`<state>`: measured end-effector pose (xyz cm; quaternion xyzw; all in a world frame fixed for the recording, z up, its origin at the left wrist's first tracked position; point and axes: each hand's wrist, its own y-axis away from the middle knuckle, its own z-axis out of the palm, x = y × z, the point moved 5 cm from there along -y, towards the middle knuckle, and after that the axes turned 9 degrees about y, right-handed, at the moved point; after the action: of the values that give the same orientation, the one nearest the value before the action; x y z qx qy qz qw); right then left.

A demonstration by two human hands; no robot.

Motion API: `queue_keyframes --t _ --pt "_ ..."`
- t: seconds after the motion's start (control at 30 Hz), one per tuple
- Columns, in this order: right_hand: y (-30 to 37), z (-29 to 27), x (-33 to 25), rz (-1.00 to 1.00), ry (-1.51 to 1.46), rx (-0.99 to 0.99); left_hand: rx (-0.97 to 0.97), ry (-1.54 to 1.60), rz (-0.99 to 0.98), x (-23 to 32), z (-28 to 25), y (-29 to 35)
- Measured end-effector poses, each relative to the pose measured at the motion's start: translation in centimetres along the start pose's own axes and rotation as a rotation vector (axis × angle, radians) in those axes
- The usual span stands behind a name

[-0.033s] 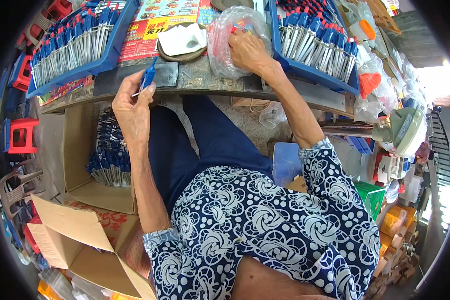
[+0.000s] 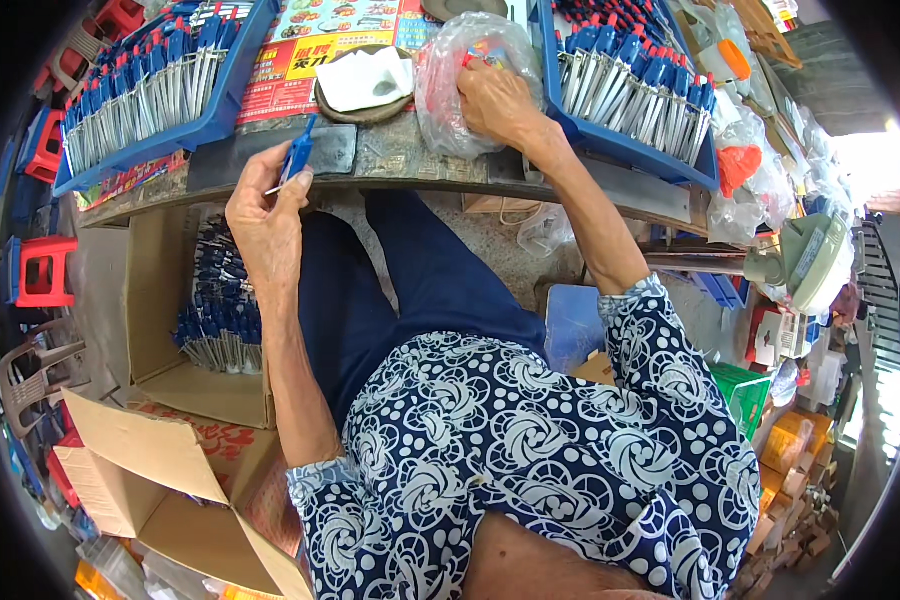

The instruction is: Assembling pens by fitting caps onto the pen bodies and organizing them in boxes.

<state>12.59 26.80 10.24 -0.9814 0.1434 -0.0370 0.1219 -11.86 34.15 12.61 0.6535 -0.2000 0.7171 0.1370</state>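
Note:
My left hand (image 2: 268, 205) is closed on a blue plastic-handled tool (image 2: 297, 158), held tilted up just off the table's front edge. A thin metal part of it shows by my thumb. My right hand (image 2: 500, 103) sits in the mouth of a clear plastic bag (image 2: 440, 110), fingers curled down among small red pieces (image 2: 482, 52); what the fingertips grip is hidden. Like tools, with blue bodies, metal shafts and red tips, stand packed in a left blue tray (image 2: 232, 110) and a right blue tray (image 2: 610, 150).
A white cloth (image 2: 365, 80) lies on a round dish (image 2: 370, 115) between tray and bag. Below the table at left, a cardboard box (image 2: 160, 300) holds more blue tools; an open carton (image 2: 185, 540) stands nearer. A grey-green lamp-like head (image 2: 815, 262) juts in at right.
My left hand has shifted very slightly, along with the blue tool. My right hand stays at the bag.

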Motion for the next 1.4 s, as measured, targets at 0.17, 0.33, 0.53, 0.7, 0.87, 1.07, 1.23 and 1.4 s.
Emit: queue_keyframes --t 0.17,0.33,0.53,0.7,0.87,1.07,1.23,1.4 --pt "0.6 -1.2 0.9 0.034 -0.034 0.127 -0.029 0.045 0.003 0.9 0.7 0.9" --pt "2.4 -3.6 1.1 0.109 -0.698 0.362 -0.071 0.152 -0.031 1.5 1.8 1.5" --pt "5.0 -5.5 -2.1 0.149 -1.026 0.380 -0.139 0.157 -0.072 1.6 3.6 2.5" --pt "5.5 -7.3 -3.6 -0.037 -0.882 0.488 -0.172 0.156 -0.078 1.7 4.4 3.2" --pt "5.7 -7.2 -4.8 -0.005 -0.915 0.494 -0.152 0.162 -0.106 1.2 4.3 3.8" --pt "5.3 -4.9 -5.2 0.252 -1.501 0.060 -0.170 0.184 -0.152 1.1 4.5 4.2" --pt "5.3 -3.1 -5.7 0.295 -1.853 -0.023 -0.173 0.108 -0.215 0.8 4.1 4.6" --pt "5.1 -3.3 -6.3 0.241 -1.870 -0.066 -0.154 0.060 -0.175 0.8 3.8 4.7"
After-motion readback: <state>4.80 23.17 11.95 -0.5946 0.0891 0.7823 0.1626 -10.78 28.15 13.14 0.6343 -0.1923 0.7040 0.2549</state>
